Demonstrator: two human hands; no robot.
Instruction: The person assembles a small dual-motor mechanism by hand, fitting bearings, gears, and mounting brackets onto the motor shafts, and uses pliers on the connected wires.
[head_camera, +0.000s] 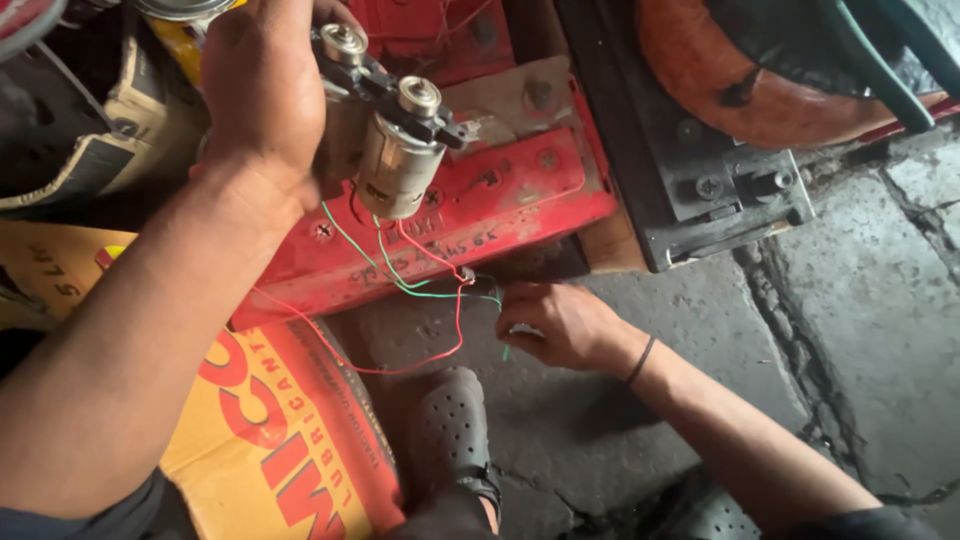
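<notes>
My left hand (262, 95) is raised at the upper left and grips a pair of small silver cylindrical motors (385, 130) joined by a black bracket. Thin red and green wires (420, 285) hang from the motors and loop down toward the floor. My right hand (560, 325) rests low near the concrete and pinches the ends of the green and red wires between its fingers. A dark band circles that wrist.
A red metal plate with bolts (500, 200) lies under the motors. A black metal frame (690, 180) and an orange-brown rounded tank (740, 80) sit at upper right. Yellow and red cardboard (270, 440) covers the lower left. My grey perforated shoe (450, 430) stands on cracked concrete (860, 330).
</notes>
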